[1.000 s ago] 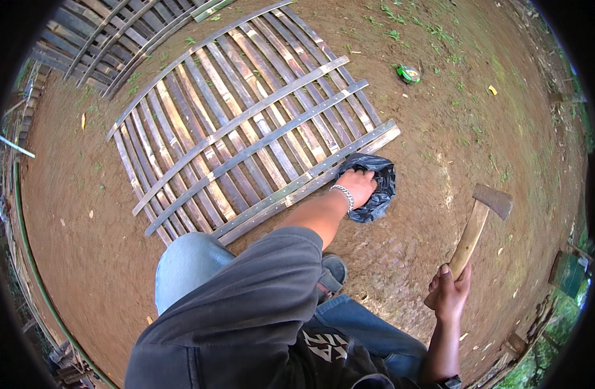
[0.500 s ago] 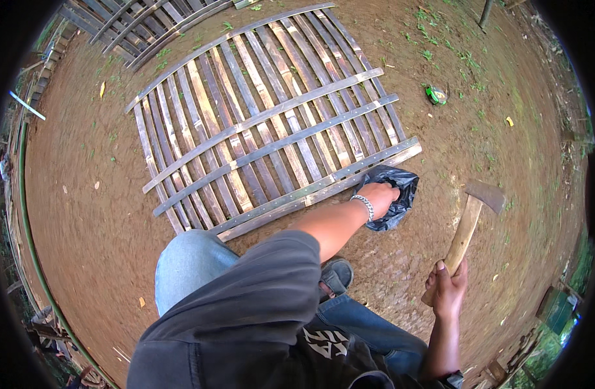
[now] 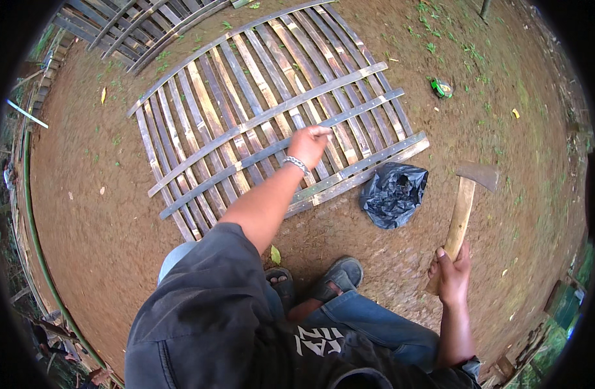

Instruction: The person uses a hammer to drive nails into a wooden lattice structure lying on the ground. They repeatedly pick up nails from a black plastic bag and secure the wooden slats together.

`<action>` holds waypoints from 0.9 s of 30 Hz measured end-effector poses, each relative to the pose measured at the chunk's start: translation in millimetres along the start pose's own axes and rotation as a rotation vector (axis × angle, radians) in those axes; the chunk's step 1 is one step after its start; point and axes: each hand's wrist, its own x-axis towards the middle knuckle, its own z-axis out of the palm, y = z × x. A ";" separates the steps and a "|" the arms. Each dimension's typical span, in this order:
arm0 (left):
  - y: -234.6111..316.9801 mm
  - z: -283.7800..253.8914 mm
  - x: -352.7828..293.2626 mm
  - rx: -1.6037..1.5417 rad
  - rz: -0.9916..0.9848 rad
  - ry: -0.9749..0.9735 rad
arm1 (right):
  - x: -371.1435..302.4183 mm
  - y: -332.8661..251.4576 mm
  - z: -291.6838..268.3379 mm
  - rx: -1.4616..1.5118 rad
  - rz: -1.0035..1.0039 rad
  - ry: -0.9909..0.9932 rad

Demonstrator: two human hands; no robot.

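Left hand: the person's left hand [image 3: 307, 148] was out over the slatted panel, above one of the crosspieces [image 3: 362, 113], its fingers bunched close together; from where I stood I couldn't tell whether they pinched anything small, or whether they touched the wood.
Wrist: a silvery chain bracelet [image 3: 297, 164] circled it.
Right hand: the right hand [image 3: 450, 272] had its fingers wrapped around the lower part of a wooden handle, off to the person's right.
Hatchet: the hatchet [image 3: 461, 217] was held head up, clear of the panel, its dark blade pointing right.
Slatted panel: the panel [image 3: 266, 118] lay on the bare earth [image 3: 96, 259] in front of the person, long strips side by side with crosspieces over them.
Black bag: a crumpled plastic bag [image 3: 391, 200] sat open-mouthed just beside the panel's near right corner, between the panel and the hatchet.
Farther off: a small green and black object [image 3: 441, 89] lay beyond the panel's right side, and another slatted panel [image 3: 142, 26] showed at the upper left.
Feet: a dark sandal [image 3: 339, 275] showed below the bag.
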 end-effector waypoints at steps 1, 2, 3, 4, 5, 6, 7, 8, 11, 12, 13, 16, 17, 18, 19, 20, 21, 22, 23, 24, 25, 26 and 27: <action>-15.0 -10.2 9.8 -0.006 -0.004 0.035 | 2.0 0.6 5.4 0.000 0.009 -0.004; -16.8 -16.0 16.7 0.145 -0.015 0.021 | 2.7 1.6 6.7 -0.006 0.020 0.006; -18.9 -19.7 20.6 0.214 0.033 0.025 | 3.3 4.7 6.8 -0.005 0.036 0.002; -13.6 -24.1 22.0 0.280 0.084 0.030 | 2.5 7.7 6.3 -0.004 0.050 -0.001; -11.6 -28.0 25.1 0.347 0.135 0.035 | 2.2 9.0 5.9 -0.003 0.064 -0.004; -24.2 -28.9 33.7 0.344 0.401 0.078 | 1.7 7.8 7.1 -0.013 0.077 -0.003; -24.7 -29.5 34.4 0.383 0.389 0.073 | 1.6 7.9 10.6 -0.023 0.094 -0.005; -23.3 -30.1 35.5 0.421 0.378 0.069 | 2.6 8.1 13.0 -0.032 0.110 -0.007; -27.5 -28.8 40.6 0.496 0.417 0.064 | 7.2 18.3 14.6 -0.057 0.150 -0.047; -28.5 -29.9 43.7 0.521 0.446 0.057 | 8.6 18.3 18.0 -0.029 0.179 -0.052; -28.8 -30.2 45.0 0.548 0.469 0.045 | 10.4 19.3 20.4 -0.045 0.200 -0.057; -30.5 -29.3 49.8 0.495 0.432 0.031 | 19.4 12.8 31.2 -0.052 0.267 -0.091; -33.3 -29.7 50.5 0.487 0.430 0.032 | 22.9 14.8 34.1 -0.067 0.275 -0.099; -36.1 -31.4 49.9 0.463 0.447 0.037 | 25.6 20.3 36.8 -0.082 0.283 -0.109; -34.0 -32.2 51.2 0.436 0.472 0.042 | 28.8 23.8 39.2 -0.095 0.286 -0.113; -33.8 -32.6 52.2 0.409 0.497 0.048 | 32.4 26.8 43.3 -0.082 0.298 -0.136; -35.9 -32.3 53.0 0.413 0.516 0.046 | 37.2 27.1 49.9 -0.057 0.308 -0.141; -37.2 -32.8 52.2 0.420 0.536 0.046 | 40.9 26.4 60.1 -0.032 0.317 -0.147; -38.4 -33.4 51.0 0.427 0.555 0.046 | 44.8 25.2 70.0 -0.007 0.326 -0.154; -39.8 -33.8 49.7 0.449 0.563 0.052 | 50.7 23.4 78.9 -0.040 0.388 -0.188; -40.4 -34.3 50.3 0.457 0.564 0.043 | 57.3 25.9 91.2 -0.029 0.343 -0.198; -39.9 -33.8 50.9 0.459 0.568 0.039 | 64.4 30.5 105.3 -0.021 0.293 -0.205; -39.8 -32.9 50.8 0.461 0.572 0.034 | 71.5 35.0 118.8 -0.013 0.244 -0.212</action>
